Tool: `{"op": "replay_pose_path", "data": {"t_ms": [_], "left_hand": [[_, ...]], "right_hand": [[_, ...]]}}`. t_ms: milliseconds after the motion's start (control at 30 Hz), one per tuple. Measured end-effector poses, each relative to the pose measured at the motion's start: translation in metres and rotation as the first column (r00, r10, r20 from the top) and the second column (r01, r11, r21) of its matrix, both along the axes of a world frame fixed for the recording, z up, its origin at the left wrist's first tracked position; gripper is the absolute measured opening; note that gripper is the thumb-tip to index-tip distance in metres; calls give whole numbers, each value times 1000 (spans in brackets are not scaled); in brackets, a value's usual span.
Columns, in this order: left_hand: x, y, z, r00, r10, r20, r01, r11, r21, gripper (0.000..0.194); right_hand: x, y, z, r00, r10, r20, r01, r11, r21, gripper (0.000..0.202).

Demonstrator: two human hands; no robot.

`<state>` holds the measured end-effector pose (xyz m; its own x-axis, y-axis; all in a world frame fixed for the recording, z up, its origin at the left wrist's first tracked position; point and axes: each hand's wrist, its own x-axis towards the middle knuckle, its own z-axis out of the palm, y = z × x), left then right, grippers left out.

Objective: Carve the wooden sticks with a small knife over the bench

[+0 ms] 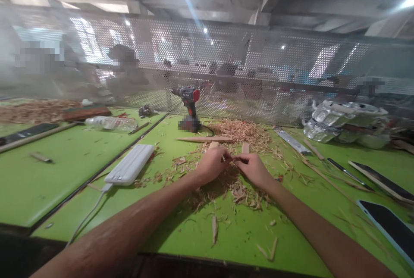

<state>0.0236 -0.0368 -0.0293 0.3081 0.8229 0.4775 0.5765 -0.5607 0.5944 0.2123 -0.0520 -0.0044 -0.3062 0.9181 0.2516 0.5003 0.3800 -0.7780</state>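
My left hand (pixel 211 165) and my right hand (pixel 254 169) meet over a scatter of wood shavings (pixel 246 196) at the middle of the green table (pixel 168 222). The fingers of both are curled in a pinch, their tips nearly touching. Whatever lies between them is too small or too hidden to make out. A pale wooden block (pixel 214 144) shows just beyond my left fingers, and another wooden piece (pixel 246 148) stands out behind my right hand. Whether either is held, I cannot tell. Farther back lies a pointed wooden stick (pixel 203 139).
A cordless drill (pixel 189 103) stands upright beyond my hands. To the left lie a white power bank (pixel 131 165) with a cable and a plastic bottle (pixel 111 123). On the right are a phone (pixel 388 228), a dark slim tool (pixel 349 173) and silvery packages (pixel 346 123). A perforated screen (pixel 226 54) borders the back.
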Motion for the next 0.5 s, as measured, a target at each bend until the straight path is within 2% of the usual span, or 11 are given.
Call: {"op": "replay_pose_path", "data": {"t_ms": [100,300,500], "left_hand": [[0,1,-1,1000,-25,5,25,1000,17,8],[1,-3,5,1000,6,1,-7,999,38,11],[2,-4,6,999,-45,25,45,999,13,17]], "right_hand": [[2,1,0,1000,-15,20,15,1000,9,31],[10,10,-1,993,-117,17,116,991,65,35],[11,13,-2,993,-111,26,109,990,85,33]]}}
